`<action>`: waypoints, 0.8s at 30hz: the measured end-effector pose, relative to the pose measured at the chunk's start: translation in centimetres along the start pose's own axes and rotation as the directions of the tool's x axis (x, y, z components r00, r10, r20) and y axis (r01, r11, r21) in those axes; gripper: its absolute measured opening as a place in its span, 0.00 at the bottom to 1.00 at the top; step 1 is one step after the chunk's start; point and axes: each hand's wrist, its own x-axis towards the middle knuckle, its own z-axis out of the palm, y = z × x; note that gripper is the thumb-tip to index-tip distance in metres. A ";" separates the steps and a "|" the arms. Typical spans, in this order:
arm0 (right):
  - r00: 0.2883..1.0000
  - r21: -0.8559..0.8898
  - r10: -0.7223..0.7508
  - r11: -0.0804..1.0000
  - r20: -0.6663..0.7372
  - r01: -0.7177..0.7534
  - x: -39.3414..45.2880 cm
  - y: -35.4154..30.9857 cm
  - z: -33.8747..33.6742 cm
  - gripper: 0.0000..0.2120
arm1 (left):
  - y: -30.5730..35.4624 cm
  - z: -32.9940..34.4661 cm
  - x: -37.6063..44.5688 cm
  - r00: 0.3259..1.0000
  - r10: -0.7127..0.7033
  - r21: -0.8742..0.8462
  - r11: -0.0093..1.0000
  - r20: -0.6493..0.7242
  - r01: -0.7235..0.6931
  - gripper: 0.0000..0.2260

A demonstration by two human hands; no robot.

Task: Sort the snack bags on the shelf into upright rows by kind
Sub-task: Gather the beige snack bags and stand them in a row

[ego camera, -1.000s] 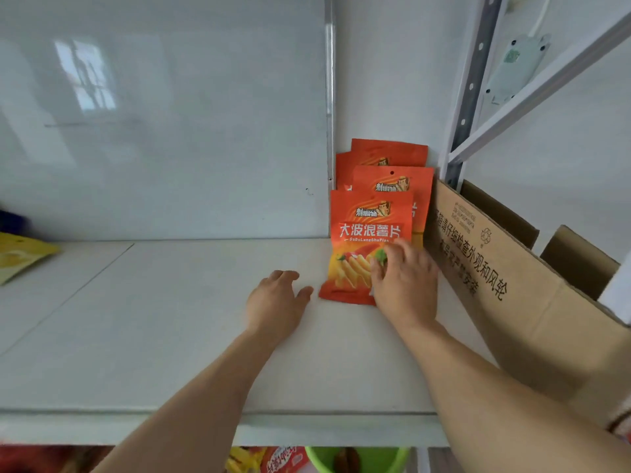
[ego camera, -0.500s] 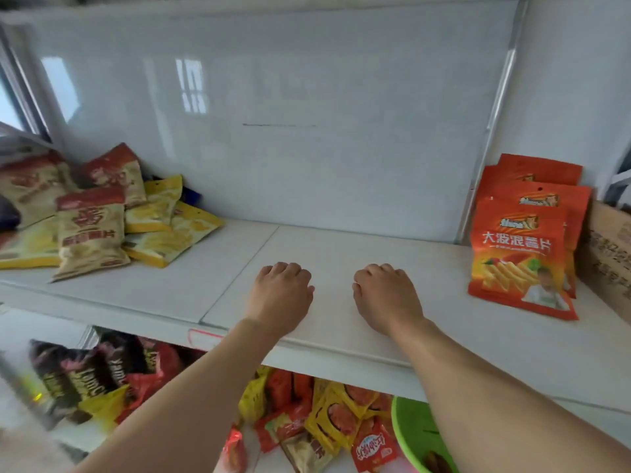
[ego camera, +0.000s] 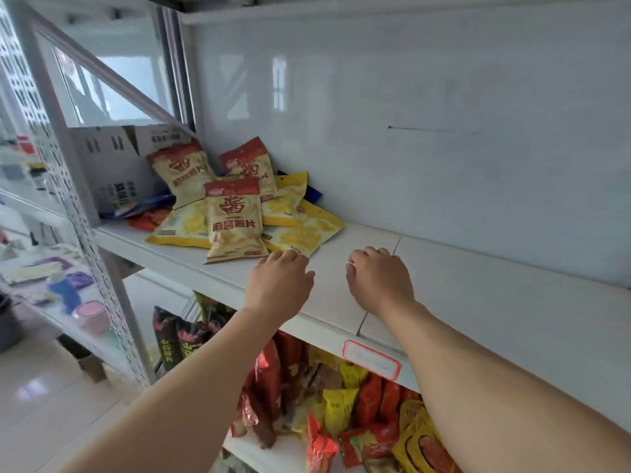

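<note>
Both hands empty, going for the messy pile next

Heap of cream-and-red chip bags (ego camera: 234, 221) and yellow bags (ego camera: 300, 230) sits left of centre on the shelf (ego camera: 478, 302). My left hand (ego camera: 278, 283) and right hand (ego camera: 380, 279) hover loosely curled, holding nothing. Grab carelessly and slick bags could slide off the front edge.

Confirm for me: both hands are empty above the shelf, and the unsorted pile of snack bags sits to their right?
Not quite. The head view shows the pile of snack bags to the left of the hands, at the shelf's left end. The left hand and right hand are indeed empty above the shelf.
</note>
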 end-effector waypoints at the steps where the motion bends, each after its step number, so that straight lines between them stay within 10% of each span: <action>1: 1.000 0.015 0.000 1.000 -0.003 0.000 1.2 -0.8 0.5 0.15 | -1.3 0.2 0.6 1.000 -0.026 -0.010 1.000 -0.004 0.025 0.17; 9: 0.996 0.243 0.062 0.969 -0.070 -0.043 12.3 -6.0 4.3 0.15 | -10.3 1.3 7.4 0.965 -0.257 -0.165 0.956 -0.059 0.244 0.17; 16: 0.985 0.475 0.174 0.866 0.008 -0.157 21.4 -11.3 6.1 0.19 | -16.8 3.6 12.3 0.829 -0.552 -0.201 0.805 0.093 0.559 0.48; 24: 0.948 0.495 0.299 0.810 0.110 -0.313 30.3 -15.4 7.2 0.29 | -21.9 5.5 17.1 0.883 -0.438 -0.095 0.884 0.170 0.457 0.56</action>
